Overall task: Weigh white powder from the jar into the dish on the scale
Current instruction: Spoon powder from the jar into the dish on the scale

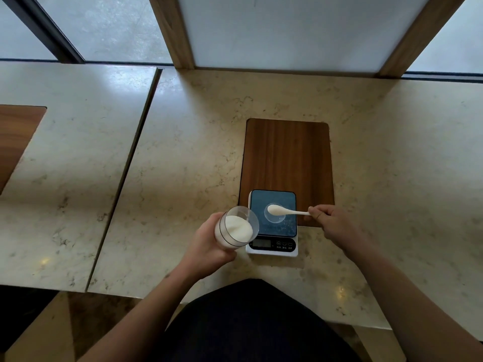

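A person in a dark garment [251,325] sat at a pale marble-patterned counter [183,152], both bare forearms reaching forward over its near edge. The left hand [209,244] was wrapped around a clear plastic jar [236,228], fingers closed on its body, holding it tilted with the open mouth turned toward the camera and toward the scale; white powder [238,228] filled most of the jar. Just to the right of the jar, a small digital kitchen scale [273,223] stood on the counter, its white front strip carrying a dim display [261,242] whose reading could not be made out, and a few buttons beside it. The scale's dark, glossy platform [285,226] bore a small clear round dish [275,216] near its centre. The right hand [330,222] pinched the end of a white plastic spoon [286,210] between thumb and fingertips, the handle running left and the bowl, heaped with powder, poised over the dish; whether the spoon touched the dish could not be told. The far part of the scale sat on a rectangular wooden inlay [287,152] set into the counter. To the left, a narrow seam separated this counter from a neighbouring slab [73,152] with its own wooden inlay. Beyond stood wood-framed frosted panels [287,30] and window glass.
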